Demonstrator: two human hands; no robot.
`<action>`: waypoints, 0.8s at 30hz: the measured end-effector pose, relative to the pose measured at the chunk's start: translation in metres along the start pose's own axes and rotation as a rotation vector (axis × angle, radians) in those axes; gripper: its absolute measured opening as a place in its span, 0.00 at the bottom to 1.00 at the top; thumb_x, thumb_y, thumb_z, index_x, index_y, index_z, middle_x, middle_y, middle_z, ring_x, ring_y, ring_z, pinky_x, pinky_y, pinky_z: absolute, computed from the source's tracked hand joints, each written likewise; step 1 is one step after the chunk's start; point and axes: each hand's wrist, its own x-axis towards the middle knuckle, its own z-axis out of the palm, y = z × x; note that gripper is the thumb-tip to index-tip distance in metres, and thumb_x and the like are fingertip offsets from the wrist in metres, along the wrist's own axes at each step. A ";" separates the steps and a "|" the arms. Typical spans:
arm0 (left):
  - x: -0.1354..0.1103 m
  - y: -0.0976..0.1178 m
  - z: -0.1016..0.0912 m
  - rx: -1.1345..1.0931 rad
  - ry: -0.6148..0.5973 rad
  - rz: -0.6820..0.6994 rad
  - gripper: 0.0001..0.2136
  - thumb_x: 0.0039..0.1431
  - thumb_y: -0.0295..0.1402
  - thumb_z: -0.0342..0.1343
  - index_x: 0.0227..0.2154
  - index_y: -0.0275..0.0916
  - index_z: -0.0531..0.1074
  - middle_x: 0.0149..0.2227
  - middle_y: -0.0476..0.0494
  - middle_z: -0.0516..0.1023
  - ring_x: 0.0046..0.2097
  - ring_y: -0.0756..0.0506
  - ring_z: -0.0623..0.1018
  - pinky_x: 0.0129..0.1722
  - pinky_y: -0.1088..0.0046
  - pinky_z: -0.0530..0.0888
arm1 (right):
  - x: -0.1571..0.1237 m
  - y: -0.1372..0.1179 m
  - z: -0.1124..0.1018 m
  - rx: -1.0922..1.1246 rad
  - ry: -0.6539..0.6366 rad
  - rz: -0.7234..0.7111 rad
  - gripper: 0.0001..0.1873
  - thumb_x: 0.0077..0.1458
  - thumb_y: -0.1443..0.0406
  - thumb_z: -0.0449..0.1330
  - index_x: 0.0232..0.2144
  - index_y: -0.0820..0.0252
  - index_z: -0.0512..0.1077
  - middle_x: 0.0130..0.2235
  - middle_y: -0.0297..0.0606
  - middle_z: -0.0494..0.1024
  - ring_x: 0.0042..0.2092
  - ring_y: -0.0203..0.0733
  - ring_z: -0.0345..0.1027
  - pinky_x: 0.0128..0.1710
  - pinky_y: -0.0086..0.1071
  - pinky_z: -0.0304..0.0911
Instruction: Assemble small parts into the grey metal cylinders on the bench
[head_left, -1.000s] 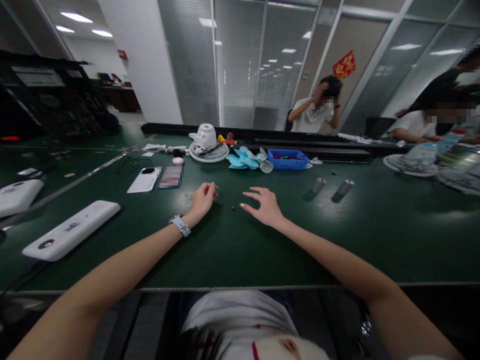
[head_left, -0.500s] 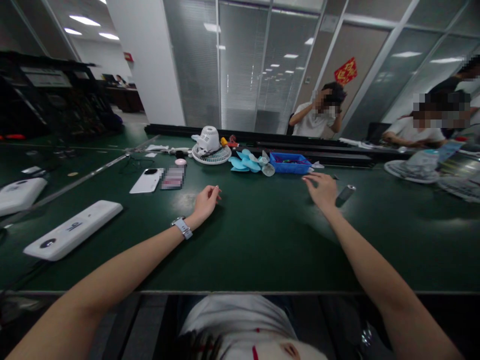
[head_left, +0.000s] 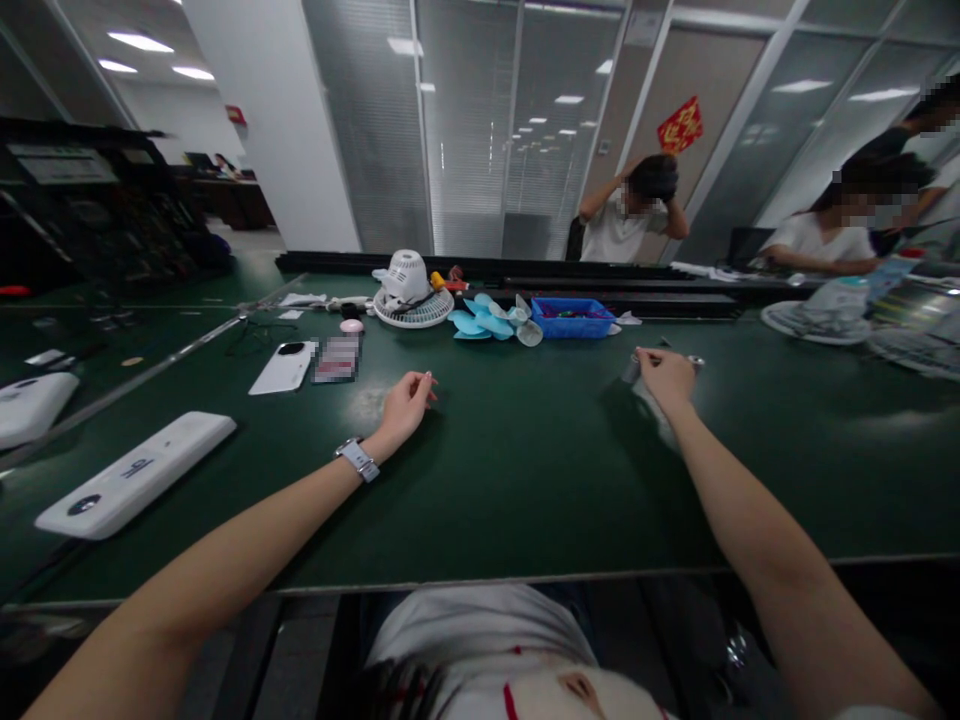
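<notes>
My left hand (head_left: 407,403), with a watch (head_left: 358,459) on the wrist, rests on the green table (head_left: 495,480). Its fingers are loosely curled in, with nothing seen in them. Farther right, my right hand (head_left: 667,380) is bent over the table with its fingertips drawn together. A small grey piece (head_left: 632,371) shows at those fingertips, too blurred to name. The silver end of a grey cylinder (head_left: 698,361) peeks out behind this hand, which hides the rest of it.
Toward the back lie a white fan housing (head_left: 407,285), blue fan blades (head_left: 484,318) and a blue tray (head_left: 572,317) of small parts. A white phone (head_left: 283,368) and a long white device (head_left: 139,472) are on the left. Fan parts (head_left: 817,315) and people (head_left: 626,215) are beyond, right.
My right hand has moved right, over the grey cylinder, and its fingers have drawn together. My left hand has kept its place. The view has shifted slightly.
</notes>
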 end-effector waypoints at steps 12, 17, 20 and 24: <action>-0.002 0.004 0.000 -0.005 0.030 -0.009 0.17 0.61 0.48 0.51 0.33 0.38 0.72 0.26 0.47 0.76 0.27 0.48 0.74 0.29 0.74 0.69 | -0.019 0.007 0.023 0.185 -0.015 0.010 0.25 0.56 0.53 0.57 0.53 0.55 0.74 0.45 0.45 0.80 0.42 0.49 0.73 0.46 0.42 0.65; -0.001 0.003 0.001 -0.034 0.062 -0.006 0.22 0.64 0.52 0.45 0.32 0.38 0.71 0.25 0.46 0.75 0.26 0.48 0.74 0.28 0.73 0.69 | -0.020 0.005 0.020 0.178 -0.030 0.019 0.25 0.57 0.53 0.57 0.53 0.56 0.73 0.43 0.45 0.80 0.43 0.50 0.73 0.46 0.43 0.65; -0.002 0.002 0.001 -0.075 0.090 -0.008 0.24 0.65 0.54 0.41 0.32 0.38 0.70 0.25 0.46 0.74 0.25 0.49 0.73 0.27 0.73 0.68 | -0.021 0.003 0.020 0.172 -0.028 0.025 0.25 0.56 0.54 0.57 0.54 0.56 0.72 0.44 0.46 0.79 0.43 0.50 0.73 0.46 0.43 0.65; -0.001 -0.002 0.001 -0.065 0.074 0.001 0.22 0.64 0.53 0.44 0.32 0.39 0.70 0.25 0.47 0.74 0.25 0.49 0.73 0.27 0.73 0.68 | -0.025 -0.001 0.021 0.143 -0.016 0.028 0.25 0.57 0.55 0.56 0.54 0.57 0.71 0.44 0.47 0.79 0.43 0.51 0.72 0.46 0.44 0.65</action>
